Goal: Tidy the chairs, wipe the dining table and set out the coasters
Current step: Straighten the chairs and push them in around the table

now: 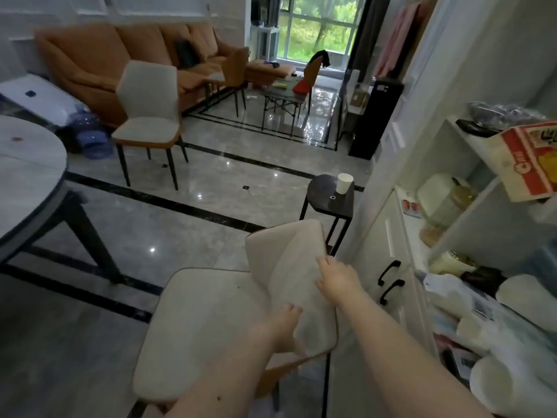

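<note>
Both hands grasp the cream chair's [211,321] backrest, left hand [280,327] at its near edge, right hand [337,276] on its far edge. Just beyond stands a black stool [325,194] bearing a paper cup [344,183]; white cabinet [388,236] alongside, dining table [27,176] left.

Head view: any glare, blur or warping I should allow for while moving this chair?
Head view: bright window glare on the glossy floor; wide-angle lens bows the shelving and dining table at the edges; left hand and right hand on the near chair slightly soft; distant room hazy.
</note>
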The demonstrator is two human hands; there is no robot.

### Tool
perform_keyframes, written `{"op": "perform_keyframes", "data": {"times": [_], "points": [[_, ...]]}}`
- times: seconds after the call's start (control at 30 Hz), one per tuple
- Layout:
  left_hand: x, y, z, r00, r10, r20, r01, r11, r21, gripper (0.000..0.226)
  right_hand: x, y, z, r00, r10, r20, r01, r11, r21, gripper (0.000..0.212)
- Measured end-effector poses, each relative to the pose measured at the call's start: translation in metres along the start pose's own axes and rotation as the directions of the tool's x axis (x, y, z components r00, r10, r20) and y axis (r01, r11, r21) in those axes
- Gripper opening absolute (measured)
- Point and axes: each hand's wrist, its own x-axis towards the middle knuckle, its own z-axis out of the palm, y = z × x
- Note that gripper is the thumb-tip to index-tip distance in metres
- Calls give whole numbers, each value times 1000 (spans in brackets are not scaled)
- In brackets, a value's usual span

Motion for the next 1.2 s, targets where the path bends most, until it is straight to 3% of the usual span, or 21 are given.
{"op": "perform_keyframes", "data": {"times": [0.1,0.2,0.43,0.63,0.77,1.0,1.2], "points": [[19,5,6,999,5,54,-8,999,53,99,10,12,11,992,83,91,-91,992,86,55],[36,8,12,997,1,72,-1,1000,1,96,17,18,22,981,117,158,-140,980,140,56],[50,16,15,992,-82,91,88,994,-60,107,21,23,43,980,116,163,-155,955,251,58],[49,25,27,989,-145,34,147,989,-35,120,34,23,53,967,204,155,-255,828,499,72],[44,35,44,981,-188,-43,186,982,-45,113,38,24,60,938,277,210,-347,783,517,61],[46,43,49,980,-197,5,197,980,37,106,41,20,59,927,322,194,-376,801,465,43],[31,30,54,991,-121,-49,126,983,132,85,36,12,59,908,351,228,-419,779,467,36]]}}
